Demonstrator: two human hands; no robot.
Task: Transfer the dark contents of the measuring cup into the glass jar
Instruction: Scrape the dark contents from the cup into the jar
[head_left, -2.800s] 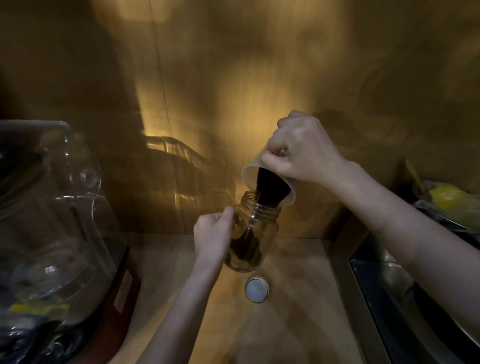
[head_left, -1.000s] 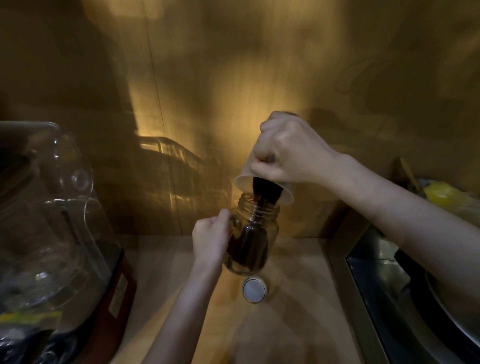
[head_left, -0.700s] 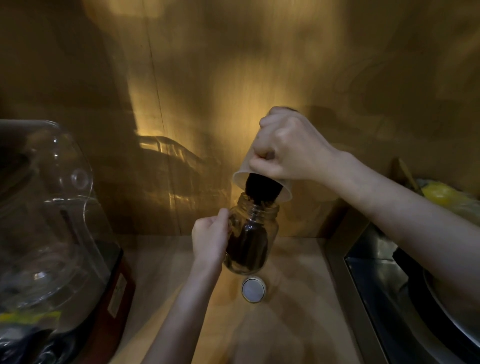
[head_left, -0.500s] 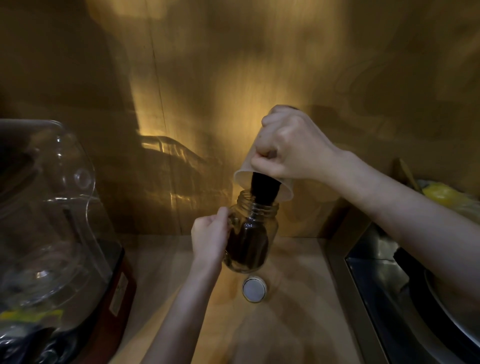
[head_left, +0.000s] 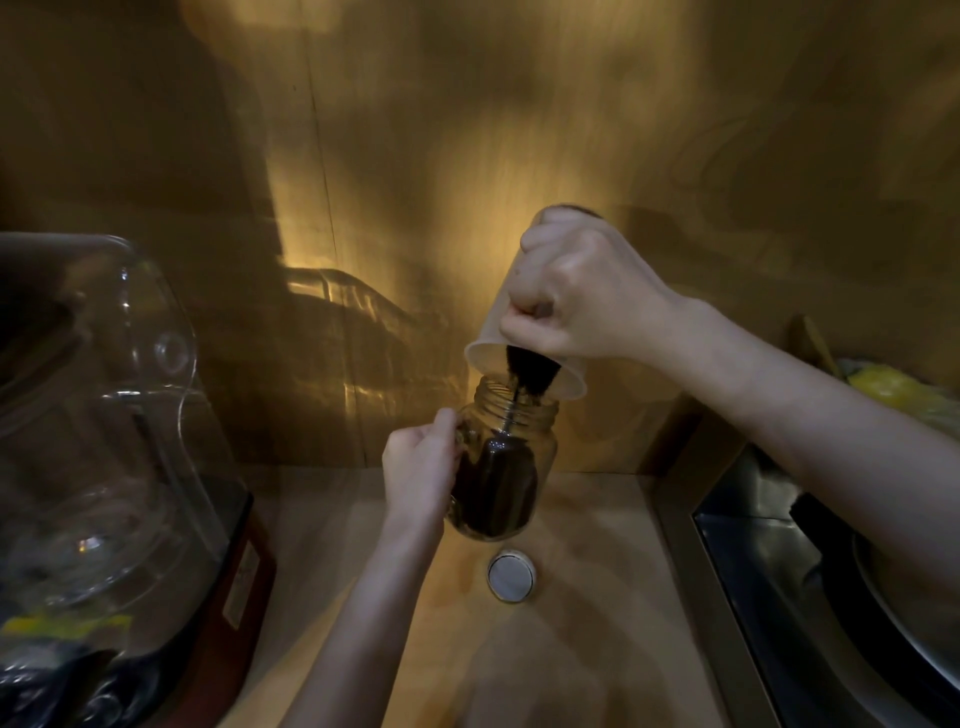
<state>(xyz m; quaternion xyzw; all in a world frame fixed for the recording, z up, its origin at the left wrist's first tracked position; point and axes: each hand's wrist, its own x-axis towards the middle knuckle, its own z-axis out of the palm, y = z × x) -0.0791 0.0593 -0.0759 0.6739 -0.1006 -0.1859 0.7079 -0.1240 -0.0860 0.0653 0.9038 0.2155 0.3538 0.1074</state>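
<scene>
My right hand (head_left: 582, 296) grips a pale measuring cup (head_left: 491, 340), tipped steeply with its mouth down over the glass jar (head_left: 506, 462). Dark contents (head_left: 530, 374) hang at the cup's rim and a thin dark stream falls from them into the jar's mouth. My left hand (head_left: 421, 467) clasps the jar's left side and holds it tilted, just above the wooden counter. The jar is more than half full of dark matter. Its round metal lid (head_left: 511, 574) lies flat on the counter just in front of it.
A large clear plastic blender cover on a red base (head_left: 104, 441) fills the left side. A steel sink (head_left: 810, 587) with a pan in it lies at the right. Yellow packaging (head_left: 893, 389) sits at the far right. A wooden wall (head_left: 467, 130) rises behind.
The cup has tipped steeper, nearly upside down. The thick dark pour has thinned to a narrow stream and the dark level in the jar has risen. Both hands keep their grips.
</scene>
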